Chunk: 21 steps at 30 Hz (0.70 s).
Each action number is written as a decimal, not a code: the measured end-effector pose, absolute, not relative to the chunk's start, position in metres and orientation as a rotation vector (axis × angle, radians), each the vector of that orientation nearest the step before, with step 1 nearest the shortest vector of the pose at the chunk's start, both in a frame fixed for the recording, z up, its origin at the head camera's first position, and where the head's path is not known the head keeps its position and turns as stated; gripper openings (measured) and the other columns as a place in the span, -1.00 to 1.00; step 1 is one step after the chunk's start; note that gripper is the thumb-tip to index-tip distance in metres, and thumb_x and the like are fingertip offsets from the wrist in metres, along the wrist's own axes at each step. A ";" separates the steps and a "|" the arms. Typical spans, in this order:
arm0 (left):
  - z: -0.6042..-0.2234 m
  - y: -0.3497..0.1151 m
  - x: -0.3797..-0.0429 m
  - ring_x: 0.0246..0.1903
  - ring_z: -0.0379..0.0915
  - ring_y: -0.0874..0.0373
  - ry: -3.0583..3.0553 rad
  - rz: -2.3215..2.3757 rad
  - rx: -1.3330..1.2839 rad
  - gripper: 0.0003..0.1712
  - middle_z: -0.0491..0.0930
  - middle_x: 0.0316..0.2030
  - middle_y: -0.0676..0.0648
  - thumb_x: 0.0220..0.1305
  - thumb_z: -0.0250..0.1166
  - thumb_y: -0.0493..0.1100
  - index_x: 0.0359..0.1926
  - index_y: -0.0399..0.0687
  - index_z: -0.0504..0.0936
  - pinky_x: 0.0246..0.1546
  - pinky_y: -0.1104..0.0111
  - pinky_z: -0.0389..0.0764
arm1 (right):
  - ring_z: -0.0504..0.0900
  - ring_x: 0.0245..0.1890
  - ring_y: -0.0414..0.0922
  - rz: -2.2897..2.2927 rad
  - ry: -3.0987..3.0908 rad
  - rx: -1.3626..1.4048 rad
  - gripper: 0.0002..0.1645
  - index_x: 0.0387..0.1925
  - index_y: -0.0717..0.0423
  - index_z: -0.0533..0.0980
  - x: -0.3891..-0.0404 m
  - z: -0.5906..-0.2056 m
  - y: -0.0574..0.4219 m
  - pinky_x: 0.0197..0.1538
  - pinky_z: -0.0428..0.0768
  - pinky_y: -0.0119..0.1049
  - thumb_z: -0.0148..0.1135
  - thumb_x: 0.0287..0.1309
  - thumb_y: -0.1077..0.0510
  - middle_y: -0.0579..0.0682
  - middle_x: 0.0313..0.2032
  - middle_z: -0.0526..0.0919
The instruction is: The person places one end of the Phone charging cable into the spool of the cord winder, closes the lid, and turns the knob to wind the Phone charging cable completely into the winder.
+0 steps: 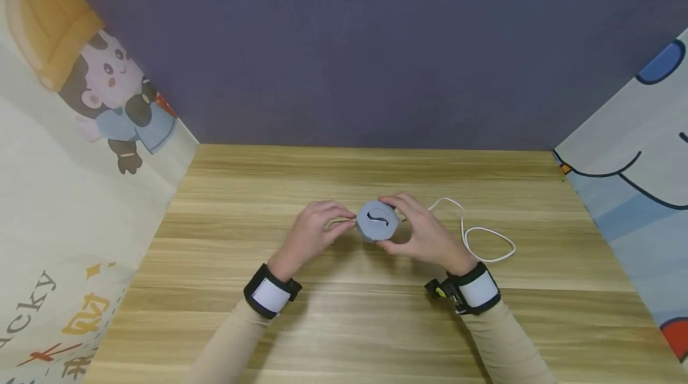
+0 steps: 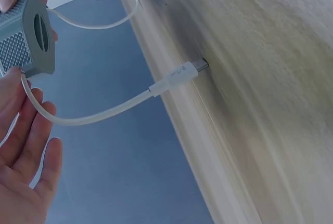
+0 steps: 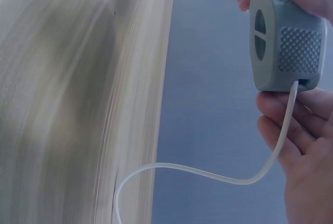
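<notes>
My right hand (image 1: 421, 233) grips a grey, many-sided cable winder (image 1: 376, 232) between thumb and fingers, raised above the wooden table. Its face has a round centre with a curved slot, and in the right wrist view textured pads (image 3: 300, 50) line its sides. A white charging cable (image 3: 281, 130) runs out of both sides of the winder. Close against the left side, my left hand (image 1: 316, 227) pinches the cable with thumb and forefinger. From there a short length hangs down, ending in a small metal-tipped plug (image 2: 182, 76), seen in the left wrist view.
To the right, the cable's longer part (image 1: 486, 230) lies in a loop on the wooden table (image 1: 344, 324). A dark partition (image 1: 355, 55) stands along the back edge. Printed cartoon panels (image 1: 64, 205) flank the table at left and right.
</notes>
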<state>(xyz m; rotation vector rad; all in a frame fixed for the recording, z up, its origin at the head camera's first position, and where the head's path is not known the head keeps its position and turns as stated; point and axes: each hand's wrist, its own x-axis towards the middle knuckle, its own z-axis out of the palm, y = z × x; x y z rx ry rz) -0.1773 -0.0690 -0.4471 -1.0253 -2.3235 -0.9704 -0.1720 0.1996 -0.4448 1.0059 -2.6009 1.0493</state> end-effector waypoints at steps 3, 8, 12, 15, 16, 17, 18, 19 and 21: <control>-0.447 -0.067 -0.177 -0.25 0.71 0.14 -2.329 -0.957 -1.007 -0.83 0.79 -0.27 -0.01 0.11 0.56 -0.23 -0.25 -0.11 0.80 -0.10 0.21 0.69 | 0.57 0.17 -0.02 1.051 -2.600 1.008 0.01 0.37 0.19 0.42 -0.171 -0.444 0.199 0.22 0.61 0.07 0.63 -0.09 -0.07 0.03 0.15 0.58; -0.445 -0.067 -0.175 -0.26 0.71 0.14 -2.346 -0.949 -0.988 -0.89 0.79 -0.29 -0.01 0.17 0.53 -0.21 -0.27 -0.10 0.80 -0.07 0.21 0.69 | 0.57 0.15 -0.05 1.054 -2.596 1.013 0.01 0.38 0.14 0.41 -0.171 -0.444 0.199 0.21 0.62 0.05 0.62 -0.09 -0.08 0.00 0.13 0.58; -0.445 -0.067 -0.174 -0.26 0.70 0.14 -2.368 -0.913 -0.991 -0.92 0.78 -0.29 -0.01 0.22 0.50 -0.22 -0.26 -0.11 0.78 -0.07 0.22 0.70 | 0.57 0.14 -0.05 1.057 -2.588 1.022 0.01 0.38 0.14 0.41 -0.171 -0.444 0.199 0.20 0.62 0.04 0.63 -0.09 -0.07 0.00 0.12 0.58; -0.444 -0.067 -0.174 -0.26 0.69 0.14 -2.382 -0.887 -0.993 -0.93 0.77 -0.29 -0.01 0.24 0.49 -0.23 -0.26 -0.11 0.77 -0.09 0.23 0.70 | 0.57 0.14 -0.05 1.055 -2.587 1.021 0.02 0.38 0.14 0.41 -0.170 -0.444 0.199 0.21 0.62 0.05 0.63 -0.10 -0.07 0.00 0.13 0.57; -0.444 -0.066 -0.174 -0.26 0.69 0.14 -2.383 -0.881 -0.993 -0.93 0.77 -0.29 -0.01 0.24 0.49 -0.23 -0.26 -0.11 0.77 -0.10 0.23 0.70 | 0.57 0.15 -0.05 1.054 -2.586 1.020 0.02 0.38 0.14 0.41 -0.171 -0.444 0.199 0.21 0.62 0.05 0.63 -0.10 -0.07 0.00 0.13 0.57; -0.444 -0.067 -0.174 -0.26 0.69 0.13 -2.382 -0.879 -0.994 -0.93 0.77 -0.29 -0.01 0.24 0.49 -0.23 -0.27 -0.11 0.77 -0.10 0.22 0.70 | 0.57 0.15 -0.05 1.053 -2.586 1.021 0.02 0.38 0.15 0.41 -0.170 -0.444 0.199 0.21 0.62 0.05 0.63 -0.10 -0.07 0.00 0.13 0.57; -0.444 -0.067 -0.173 -0.26 0.69 0.13 -2.381 -0.879 -0.993 -0.93 0.77 -0.29 -0.01 0.24 0.49 -0.23 -0.27 -0.12 0.77 -0.10 0.22 0.69 | 0.57 0.15 -0.04 1.050 -2.585 1.021 0.02 0.38 0.15 0.41 -0.170 -0.444 0.199 0.21 0.62 0.05 0.63 -0.10 -0.07 0.01 0.13 0.57; -0.444 -0.067 -0.173 -0.26 0.69 0.13 -2.381 -0.881 -0.994 -0.93 0.77 -0.29 -0.01 0.24 0.49 -0.23 -0.27 -0.12 0.76 -0.10 0.22 0.69 | 0.57 0.15 -0.04 1.050 -2.584 1.023 0.02 0.37 0.17 0.41 -0.171 -0.445 0.200 0.21 0.62 0.05 0.63 -0.11 -0.07 0.01 0.14 0.57; -0.444 -0.067 -0.173 -0.26 0.69 0.12 -2.378 -0.880 -0.995 -0.93 0.77 -0.30 -0.01 0.24 0.49 -0.23 -0.27 -0.11 0.76 -0.09 0.21 0.69 | 0.58 0.15 -0.03 1.050 -2.583 1.025 0.02 0.37 0.18 0.41 -0.171 -0.445 0.200 0.22 0.62 0.06 0.64 -0.12 -0.06 0.02 0.14 0.58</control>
